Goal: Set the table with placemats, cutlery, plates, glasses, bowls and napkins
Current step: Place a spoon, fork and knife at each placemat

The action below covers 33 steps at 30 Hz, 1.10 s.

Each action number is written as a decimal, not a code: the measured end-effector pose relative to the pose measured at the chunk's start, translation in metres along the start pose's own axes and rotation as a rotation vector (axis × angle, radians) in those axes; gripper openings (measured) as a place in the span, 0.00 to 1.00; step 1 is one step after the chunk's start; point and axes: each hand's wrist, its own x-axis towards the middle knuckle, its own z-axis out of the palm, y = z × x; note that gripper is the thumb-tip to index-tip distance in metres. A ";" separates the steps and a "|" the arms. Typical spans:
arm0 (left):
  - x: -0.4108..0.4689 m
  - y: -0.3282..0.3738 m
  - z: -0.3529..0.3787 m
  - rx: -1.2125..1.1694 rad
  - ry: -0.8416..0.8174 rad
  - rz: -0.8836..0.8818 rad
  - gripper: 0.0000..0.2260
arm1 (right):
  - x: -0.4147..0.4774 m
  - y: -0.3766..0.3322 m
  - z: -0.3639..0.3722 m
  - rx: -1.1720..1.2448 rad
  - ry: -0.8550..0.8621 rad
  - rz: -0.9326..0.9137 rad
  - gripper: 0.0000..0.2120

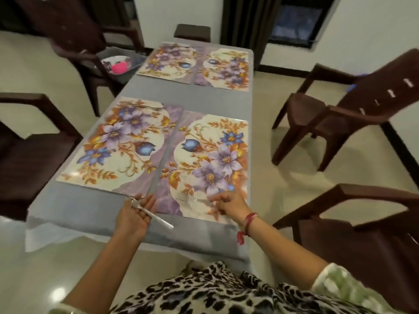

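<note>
Left chair: a brown plastic chair [34,159] stands at 9 o'clock, close to the table [90,207] with its grey cloth.
Tub: at 11 o'clock a grey tub [133,61] sits on a far chair, with something pink [118,68] inside. The rest is too blurred to name.
Near left placemat: the floral mat [118,143] lies flat at 10 o'clock from the hands. Thin cutlery [145,106] lies along its far edge, but I cannot tell which kind.
Left hand: the left hand [133,216] is at 6 o'clock, over the bare cloth just before the mats. The palm is up and the fingers are together and almost straight. The thumb seems to keep the fork in place.
Fork: the fork [156,218] lies across this hand, tines toward 11 o'clock, handle sticking out toward 4 o'clock.
Far placemats: two more mats [167,60] [224,69] lie side by side at 12 o'clock.
Near right placemat: this mat [204,155] touches the left one along the middle seam.
Right hand: the right hand [229,203] is at the mat's near edge, fingers curled and pinching a cutlery piece [199,200]. The piece is blurred and I cannot name its kind. A red thread [249,220] is on the wrist.
Right chairs: brown chairs stand at 2 o'clock [340,116] and at 4 o'clock [362,223].
Handling: I judge the fork to be light, stiff and smooth metal. It can slide on the glossy mat, so it is best taken at the middle of the handle and laid down flat.
Writing: no brand, label or text can be read.
</note>
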 end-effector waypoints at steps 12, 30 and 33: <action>-0.025 -0.036 0.028 -0.102 0.232 0.077 0.12 | 0.022 0.014 -0.024 -0.507 -0.185 -0.246 0.08; -0.085 -0.110 0.058 -0.413 0.611 0.323 0.12 | 0.069 0.008 -0.026 -0.947 -0.712 -1.057 0.14; -0.097 -0.125 0.073 -0.477 0.697 0.376 0.11 | 0.083 0.004 -0.027 -0.952 -0.834 -1.035 0.14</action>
